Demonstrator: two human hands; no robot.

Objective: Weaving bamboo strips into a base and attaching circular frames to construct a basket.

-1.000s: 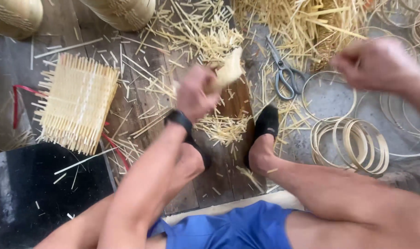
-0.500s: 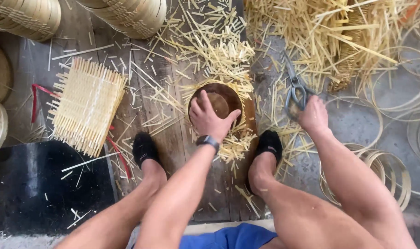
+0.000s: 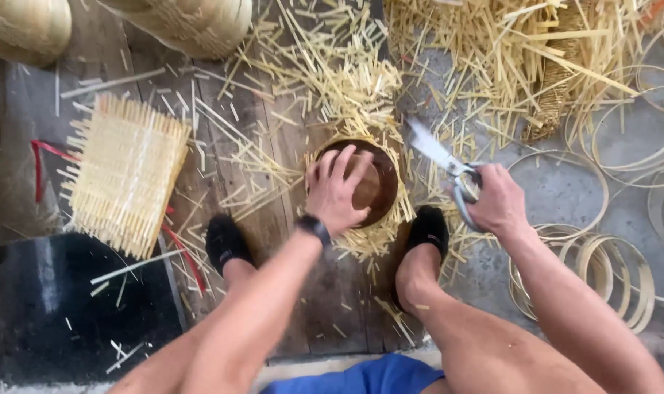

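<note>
My left hand (image 3: 337,189) presses flat, fingers spread, on a round brown wooden mould (image 3: 378,186) that sits on a woven bamboo piece with strip ends sticking out around it. My right hand (image 3: 498,201) grips the grey handles of a pair of scissors (image 3: 440,155); the blades point up and left, just right of the mould. A black watch is on my left wrist. My feet in black socks rest on either side, below the mould.
A square woven bamboo mat (image 3: 125,174) lies at the left. Loose bamboo strips (image 3: 332,73) cover the floor above. Bamboo hoops (image 3: 609,263) lie at the right. Woven baskets (image 3: 193,25) stand at the top left. A black mat (image 3: 55,306) fills the lower left.
My left hand set the mould down and now presses on it. My right hand reached the scissors, picked them up and brought them beside the mould.
</note>
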